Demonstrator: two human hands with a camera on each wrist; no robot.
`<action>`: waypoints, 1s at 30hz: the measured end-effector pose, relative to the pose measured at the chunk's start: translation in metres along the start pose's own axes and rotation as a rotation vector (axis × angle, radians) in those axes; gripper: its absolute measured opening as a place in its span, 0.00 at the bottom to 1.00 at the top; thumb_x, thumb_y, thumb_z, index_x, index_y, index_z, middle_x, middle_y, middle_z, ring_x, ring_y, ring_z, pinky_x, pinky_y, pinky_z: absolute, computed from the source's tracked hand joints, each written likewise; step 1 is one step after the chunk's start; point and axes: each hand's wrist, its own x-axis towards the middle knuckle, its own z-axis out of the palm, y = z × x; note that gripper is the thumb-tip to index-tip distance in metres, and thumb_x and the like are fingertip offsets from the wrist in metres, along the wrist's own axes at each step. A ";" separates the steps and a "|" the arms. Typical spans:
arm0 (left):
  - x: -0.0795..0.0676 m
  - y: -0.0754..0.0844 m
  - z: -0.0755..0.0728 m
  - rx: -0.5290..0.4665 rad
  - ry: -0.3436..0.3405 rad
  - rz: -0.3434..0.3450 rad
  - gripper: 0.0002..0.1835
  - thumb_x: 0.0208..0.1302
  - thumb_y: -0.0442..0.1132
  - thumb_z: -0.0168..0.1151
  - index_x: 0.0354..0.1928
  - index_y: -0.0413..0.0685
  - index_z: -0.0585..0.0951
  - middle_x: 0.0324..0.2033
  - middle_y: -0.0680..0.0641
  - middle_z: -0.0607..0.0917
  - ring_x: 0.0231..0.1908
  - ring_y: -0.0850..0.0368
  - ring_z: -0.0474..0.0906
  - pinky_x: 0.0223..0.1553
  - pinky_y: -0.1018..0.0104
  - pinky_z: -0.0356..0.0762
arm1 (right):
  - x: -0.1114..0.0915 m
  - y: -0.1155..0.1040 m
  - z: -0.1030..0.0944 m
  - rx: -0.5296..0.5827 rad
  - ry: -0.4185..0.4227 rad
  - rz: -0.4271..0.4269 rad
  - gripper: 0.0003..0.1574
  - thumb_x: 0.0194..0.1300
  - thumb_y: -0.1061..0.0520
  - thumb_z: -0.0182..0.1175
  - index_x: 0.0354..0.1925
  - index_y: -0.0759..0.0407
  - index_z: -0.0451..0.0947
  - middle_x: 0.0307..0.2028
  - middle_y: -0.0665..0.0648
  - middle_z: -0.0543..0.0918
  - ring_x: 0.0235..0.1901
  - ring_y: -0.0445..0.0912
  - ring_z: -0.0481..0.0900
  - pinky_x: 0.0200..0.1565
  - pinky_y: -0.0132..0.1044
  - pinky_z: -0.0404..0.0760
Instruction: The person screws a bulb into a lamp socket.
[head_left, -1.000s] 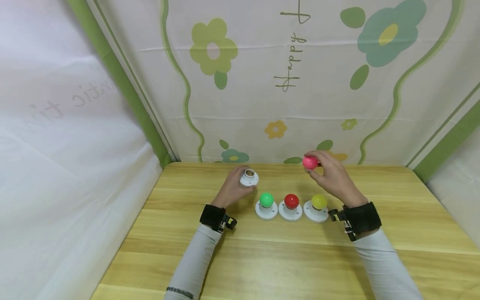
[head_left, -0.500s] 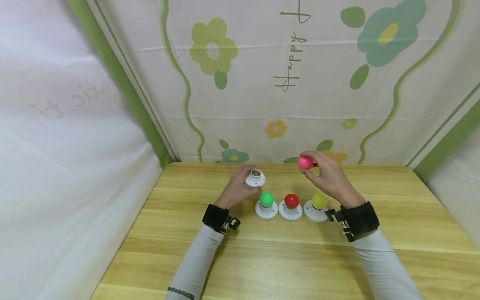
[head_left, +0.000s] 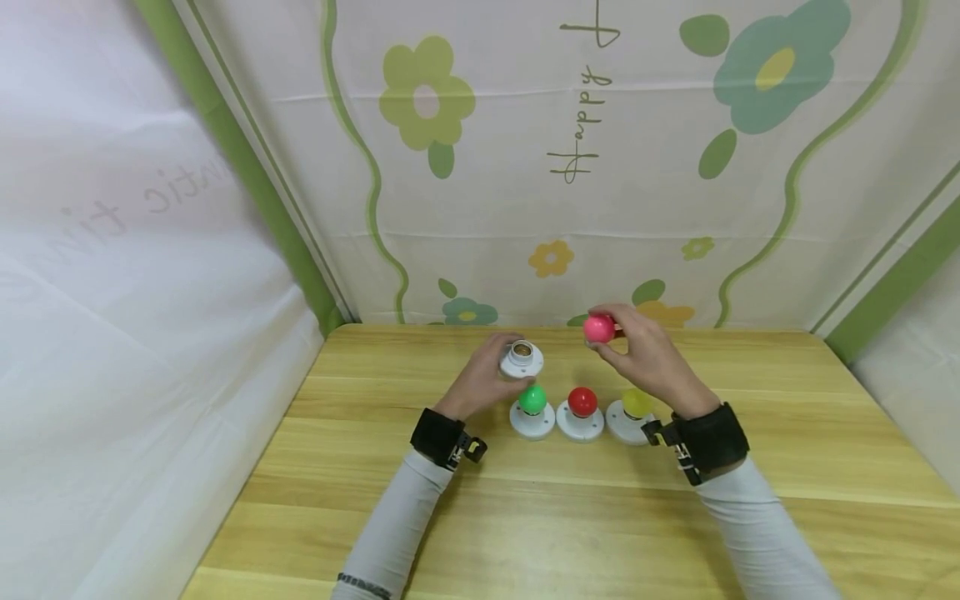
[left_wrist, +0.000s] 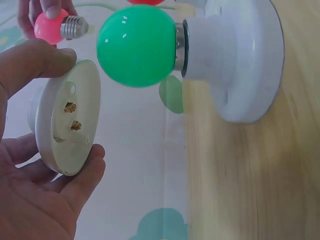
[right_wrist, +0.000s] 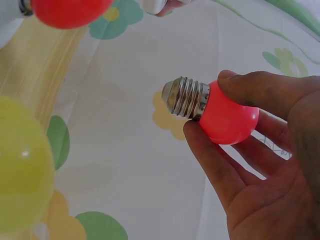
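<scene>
My left hand (head_left: pixel 483 379) holds a white round lamp socket (head_left: pixel 522 360) by its rim, above the table's far part. Its opening faces up in the head view, and the left wrist view shows the hollow underside with two brass screws (left_wrist: pixel 70 107). Between thumb and fingers my right hand (head_left: pixel 652 354) pinches a pink light bulb (right_wrist: pixel 232 117), its bare metal screw base (right_wrist: pixel 187 98) pointing left, toward the socket. A gap separates bulb and socket. Just in front of the left hand, a green bulb (left_wrist: pixel 137 46) sits in its own white socket (left_wrist: pixel 245 60).
Right of the green bulb, a red bulb (head_left: pixel 582 402) and a yellow bulb (head_left: pixel 637 402) stand upright in white sockets, all in one row on the wooden table (head_left: pixel 540 525). A flowered white fabric wall (head_left: pixel 495 183) rises behind the table's far edge.
My left hand has moved right with the socket, to behind the green bulb. The right hand has shifted slightly left with the pink bulb, narrowing the gap. The three standing bulbs have stayed put.
</scene>
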 end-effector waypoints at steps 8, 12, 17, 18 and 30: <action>0.002 0.008 0.005 -0.015 -0.019 0.004 0.40 0.54 0.48 0.72 0.67 0.45 0.66 0.62 0.47 0.72 0.60 0.55 0.68 0.60 0.59 0.71 | 0.002 -0.008 0.000 -0.004 0.021 -0.037 0.33 0.56 0.59 0.70 0.59 0.60 0.72 0.54 0.57 0.77 0.46 0.47 0.78 0.45 0.46 0.83; 0.004 0.011 0.007 -0.034 -0.031 0.016 0.40 0.53 0.47 0.73 0.66 0.45 0.67 0.61 0.48 0.72 0.58 0.57 0.69 0.59 0.61 0.71 | 0.003 -0.012 -0.001 0.007 0.015 -0.053 0.34 0.55 0.61 0.69 0.60 0.60 0.72 0.54 0.58 0.76 0.45 0.48 0.78 0.44 0.46 0.84; 0.005 0.015 0.010 -0.054 -0.038 0.061 0.38 0.53 0.44 0.73 0.65 0.43 0.69 0.62 0.47 0.72 0.58 0.56 0.69 0.59 0.61 0.72 | 0.003 -0.018 -0.002 0.009 0.013 -0.076 0.35 0.55 0.64 0.69 0.61 0.61 0.71 0.54 0.59 0.76 0.46 0.50 0.78 0.45 0.48 0.83; 0.005 0.016 0.011 -0.053 -0.039 0.074 0.38 0.52 0.44 0.73 0.65 0.43 0.69 0.62 0.46 0.72 0.58 0.56 0.69 0.59 0.61 0.72 | 0.003 -0.019 -0.003 0.010 0.013 -0.079 0.35 0.55 0.64 0.69 0.61 0.61 0.71 0.54 0.59 0.76 0.46 0.50 0.79 0.44 0.48 0.83; 0.006 0.027 0.020 -0.023 -0.072 0.140 0.38 0.53 0.45 0.73 0.65 0.42 0.69 0.63 0.44 0.71 0.59 0.57 0.68 0.60 0.62 0.71 | 0.004 -0.032 -0.005 0.015 0.035 -0.118 0.35 0.55 0.61 0.70 0.60 0.62 0.71 0.52 0.58 0.77 0.44 0.48 0.79 0.43 0.46 0.84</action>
